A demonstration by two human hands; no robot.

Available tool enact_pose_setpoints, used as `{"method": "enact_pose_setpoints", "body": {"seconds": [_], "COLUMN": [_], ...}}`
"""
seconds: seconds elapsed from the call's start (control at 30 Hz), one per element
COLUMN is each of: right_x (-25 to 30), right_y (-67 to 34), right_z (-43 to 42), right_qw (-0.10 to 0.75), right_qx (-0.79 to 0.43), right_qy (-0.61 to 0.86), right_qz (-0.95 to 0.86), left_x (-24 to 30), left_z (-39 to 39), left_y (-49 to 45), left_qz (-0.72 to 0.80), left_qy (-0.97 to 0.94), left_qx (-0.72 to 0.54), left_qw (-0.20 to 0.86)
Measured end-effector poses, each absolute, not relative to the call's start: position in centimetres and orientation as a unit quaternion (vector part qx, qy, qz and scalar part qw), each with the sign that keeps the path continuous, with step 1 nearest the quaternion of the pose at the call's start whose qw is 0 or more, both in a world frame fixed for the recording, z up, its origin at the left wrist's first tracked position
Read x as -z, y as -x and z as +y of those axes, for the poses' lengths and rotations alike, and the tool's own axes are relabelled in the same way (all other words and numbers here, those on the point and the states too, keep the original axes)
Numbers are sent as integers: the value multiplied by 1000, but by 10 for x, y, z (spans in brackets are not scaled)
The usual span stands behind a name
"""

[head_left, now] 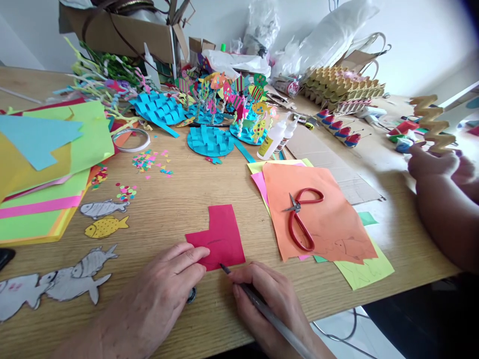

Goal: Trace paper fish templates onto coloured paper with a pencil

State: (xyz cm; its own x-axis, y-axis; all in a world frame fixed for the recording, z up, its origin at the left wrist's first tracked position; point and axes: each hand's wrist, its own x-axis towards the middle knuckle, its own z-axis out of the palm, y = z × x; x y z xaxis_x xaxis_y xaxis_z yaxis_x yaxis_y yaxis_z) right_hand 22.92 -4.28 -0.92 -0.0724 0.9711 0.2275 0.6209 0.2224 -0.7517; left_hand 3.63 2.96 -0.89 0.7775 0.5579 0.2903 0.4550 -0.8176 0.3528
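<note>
A crimson L-shaped piece of paper (224, 234) lies flat on the table, with a faint curved line drawn across it. My left hand (164, 289) rests on its lower left corner, fingers stretched out and pressing it down. In my right hand (267, 304) is a grey pen (264, 306), its dark tip touching the paper's lower edge. A small dark round object (191, 295) is partly hidden beside my left hand. To the right, red-handled scissors (297, 209) sit on an orange sheet (337, 209) bearing a pencilled fish outline.
Paper fish cutouts (107, 227) and confetti (144, 162) lie left, near stacked coloured sheets (45, 169). Behind are woven blue discs (209, 141), glue bottles (272, 139) and egg cartons (340, 87). At right, another person's hands (432, 162) hold a zigzag carton strip (436, 124).
</note>
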Motion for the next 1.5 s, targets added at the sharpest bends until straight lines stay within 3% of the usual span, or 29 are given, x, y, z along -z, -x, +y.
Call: {"method": "enact_pose_setpoints", "body": {"seconds": [1.5], "right_x": [8], "right_y": [-227], "right_z": [-36], "right_qw": [366], "right_qx": [-274], "right_qy": [545], "right_qz": [-703], "left_x": [12], "left_z": [28], "left_y": [-37], "left_qz": [275], "left_qy": [-927], "left_qx": [-194], "left_qw": [168]}}
